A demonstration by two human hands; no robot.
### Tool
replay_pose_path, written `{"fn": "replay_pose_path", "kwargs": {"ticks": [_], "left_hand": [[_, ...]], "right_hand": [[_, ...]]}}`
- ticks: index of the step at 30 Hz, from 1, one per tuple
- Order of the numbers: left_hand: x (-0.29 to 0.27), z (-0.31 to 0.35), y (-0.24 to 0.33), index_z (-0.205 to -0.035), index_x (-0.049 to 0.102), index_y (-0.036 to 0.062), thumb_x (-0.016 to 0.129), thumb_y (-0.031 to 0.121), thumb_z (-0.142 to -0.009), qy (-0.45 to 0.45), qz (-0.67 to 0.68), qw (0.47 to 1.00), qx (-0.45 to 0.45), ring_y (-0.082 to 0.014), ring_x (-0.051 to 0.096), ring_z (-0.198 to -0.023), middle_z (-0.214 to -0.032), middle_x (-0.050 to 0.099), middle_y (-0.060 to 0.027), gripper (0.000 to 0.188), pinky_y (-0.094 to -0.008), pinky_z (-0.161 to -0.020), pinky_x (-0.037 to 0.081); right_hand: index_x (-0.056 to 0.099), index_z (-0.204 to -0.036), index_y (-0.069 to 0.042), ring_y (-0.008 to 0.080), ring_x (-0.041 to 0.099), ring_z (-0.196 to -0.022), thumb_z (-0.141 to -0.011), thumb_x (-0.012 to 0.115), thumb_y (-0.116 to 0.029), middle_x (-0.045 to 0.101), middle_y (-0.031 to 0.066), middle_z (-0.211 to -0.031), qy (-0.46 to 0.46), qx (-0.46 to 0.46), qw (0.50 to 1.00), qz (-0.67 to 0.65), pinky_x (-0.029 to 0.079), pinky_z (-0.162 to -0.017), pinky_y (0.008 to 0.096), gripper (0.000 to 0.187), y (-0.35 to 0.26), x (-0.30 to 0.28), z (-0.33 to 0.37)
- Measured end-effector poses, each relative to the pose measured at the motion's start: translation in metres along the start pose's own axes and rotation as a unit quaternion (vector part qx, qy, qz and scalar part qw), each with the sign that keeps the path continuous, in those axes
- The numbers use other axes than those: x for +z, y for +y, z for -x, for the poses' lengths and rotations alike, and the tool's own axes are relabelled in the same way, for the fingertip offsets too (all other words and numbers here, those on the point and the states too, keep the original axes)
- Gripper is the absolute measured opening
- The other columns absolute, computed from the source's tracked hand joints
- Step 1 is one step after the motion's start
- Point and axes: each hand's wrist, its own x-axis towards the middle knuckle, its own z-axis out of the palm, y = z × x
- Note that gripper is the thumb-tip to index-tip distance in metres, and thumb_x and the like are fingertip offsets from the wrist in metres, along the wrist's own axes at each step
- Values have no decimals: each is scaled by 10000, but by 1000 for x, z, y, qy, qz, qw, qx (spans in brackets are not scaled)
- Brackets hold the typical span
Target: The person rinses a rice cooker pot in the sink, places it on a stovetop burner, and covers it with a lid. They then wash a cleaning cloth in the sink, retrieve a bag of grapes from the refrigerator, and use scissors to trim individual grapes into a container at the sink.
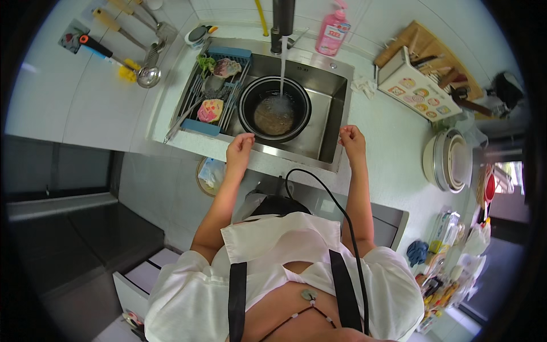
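In the sink (323,123) sits a round black pot (245,112) with a pale rim line, and a stream of water (282,68) runs from the dark faucet (283,17) into it. Cloudy water and something brownish show at its bottom. My left hand (240,150) is closed at the sink's front edge, its fingertips just beside the pot's near rim. By the sink's right front corner, my right hand (353,141) is curled closed too. Nothing shows in either hand.
A blue-edged drain rack (199,126) at the sink's left holds sponges and green leaves. Behind stands a pink pump bottle (333,33). A knife holder (419,85) and stacked basins (447,159) are on the right counter. Ladles and brushes (149,76) hang at left.
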Motion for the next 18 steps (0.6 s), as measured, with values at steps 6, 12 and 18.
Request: {"fn": "replay_pose_path", "kwargs": {"ticks": [6, 12, 18], "left_hand": [[-18, -9, -5, -942, 580, 23, 485, 103, -854, 15, 9, 999, -32, -70, 514, -750, -808, 576, -4, 153, -187, -681, 393], [-34, -20, 0, -941, 582, 26, 485, 106, -854, 21, 43, 996, -70, -82, 537, -753, -818, 585, -13, 153, -194, -681, 414], [-49, -31, -10, -943, 577, 12, 479, 89, -850, 8, 70, 994, -82, -86, 540, -761, -829, 583, -23, 155, -194, -686, 419]], "right_hand": [[550, -850, -19, 76, 484, -560, -799, 534, -92, 529, 10, -693, -44, 26, 998, 34, 439, -538, 217, 90, 12, 14, -14], [554, -854, -23, 74, 490, -555, -807, 533, -105, 536, 6, -703, -39, 52, 998, 11, 424, -526, 201, 97, 18, 25, -15], [556, -856, -20, 74, 494, -560, -811, 540, -116, 535, 5, -691, -5, 58, 998, 24, 433, -529, 205, 108, 5, 31, -10]]}}
